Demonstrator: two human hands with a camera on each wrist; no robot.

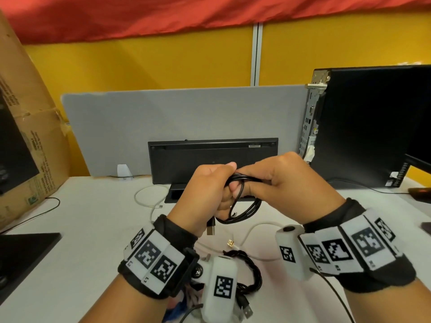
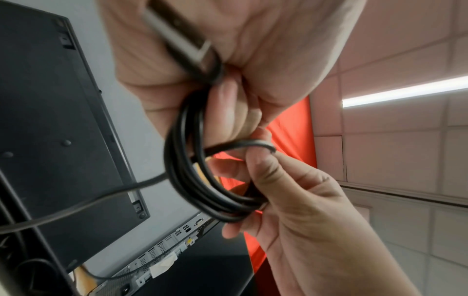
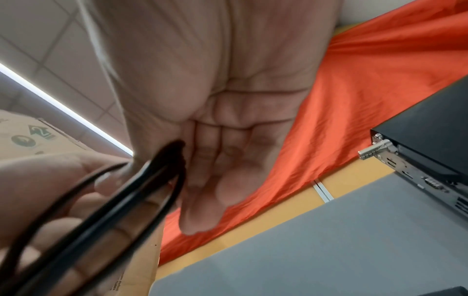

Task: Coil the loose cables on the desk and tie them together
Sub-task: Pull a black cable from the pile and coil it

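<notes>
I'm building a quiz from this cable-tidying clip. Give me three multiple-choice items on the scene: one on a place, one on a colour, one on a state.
1. Where is the thin white cable?
A. lying on the white desk
B. in the left hand
C. on the cardboard box

2. What colour is the coiled cable held between the hands?
A. white
B. black
C. red

3. What state is that cable in?
A. stretched straight
B. lying flat on the desk
C. wound into several loops, held in the air

Answers:
1. A, it curves over the desk left of the hands.
2. B, its loops show black in all views.
3. C, the left hand and right hand both have a grip on the loops above the desk.
</notes>
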